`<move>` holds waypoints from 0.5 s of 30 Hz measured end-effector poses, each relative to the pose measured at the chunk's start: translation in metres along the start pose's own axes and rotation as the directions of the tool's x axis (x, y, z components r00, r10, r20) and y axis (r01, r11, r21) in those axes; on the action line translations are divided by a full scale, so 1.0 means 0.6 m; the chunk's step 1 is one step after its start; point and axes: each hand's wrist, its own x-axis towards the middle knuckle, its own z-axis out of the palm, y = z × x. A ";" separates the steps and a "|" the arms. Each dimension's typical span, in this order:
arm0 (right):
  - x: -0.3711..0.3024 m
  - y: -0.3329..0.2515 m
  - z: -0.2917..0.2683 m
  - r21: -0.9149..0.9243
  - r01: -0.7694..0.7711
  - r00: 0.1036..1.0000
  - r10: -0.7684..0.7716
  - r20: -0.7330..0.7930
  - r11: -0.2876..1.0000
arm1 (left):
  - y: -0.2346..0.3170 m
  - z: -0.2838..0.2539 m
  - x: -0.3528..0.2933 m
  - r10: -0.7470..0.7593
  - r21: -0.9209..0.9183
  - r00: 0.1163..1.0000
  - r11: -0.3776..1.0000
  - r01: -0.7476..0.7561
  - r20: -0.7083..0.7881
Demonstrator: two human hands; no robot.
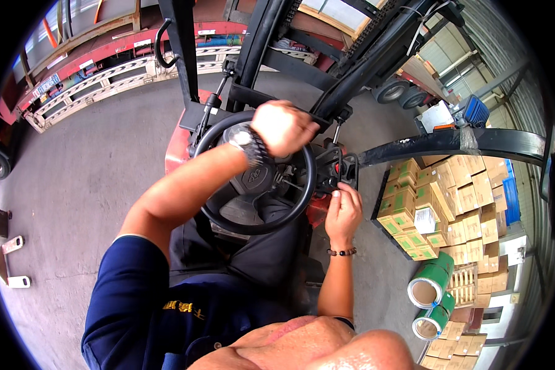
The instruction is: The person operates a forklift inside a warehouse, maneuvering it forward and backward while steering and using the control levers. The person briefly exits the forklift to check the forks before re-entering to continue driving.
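Observation:
My left hand, with a watch on its wrist, reaches across to the upper right of a black steering wheel. Its fingers are curled over the rim and slightly blurred. To the right of the wheel, my right hand pinches the end of a black control lever, thumb and fingertips together. A beaded bracelet circles that wrist. My legs sit under the wheel, whose hub shows below my left forearm.
A forklift mast rises ahead. Red flatbed trailers with white slatted side panels stand beyond it. On the right are stacked cartons, green rolls and a wooden pallet. A black frame post crosses at right.

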 end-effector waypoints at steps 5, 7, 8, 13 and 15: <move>0.025 0.048 -0.044 -0.184 -0.137 0.989 0.125 -0.073 0.973 | -0.049 -0.120 -0.067 -0.140 0.133 0.990 0.981 0.138 0.006; 0.028 0.064 -0.047 -0.207 -0.318 0.942 0.333 0.038 0.925 | -0.051 -0.150 -0.100 -0.157 0.168 0.988 0.973 0.156 -0.009; 0.026 0.072 -0.048 -0.227 -0.404 0.897 0.432 0.092 0.886 | -0.044 -0.157 -0.113 -0.177 0.141 0.984 0.974 0.180 -0.029; 0.042 0.057 -0.048 -0.253 -0.533 0.790 0.582 0.192 0.808 | -0.024 -0.183 -0.163 -0.238 0.119 0.971 0.965 0.235 0.014; 0.040 0.071 -0.047 -0.255 -0.509 0.811 0.557 0.177 0.822 | -0.019 -0.184 -0.171 -0.233 0.109 0.972 0.967 0.231 0.008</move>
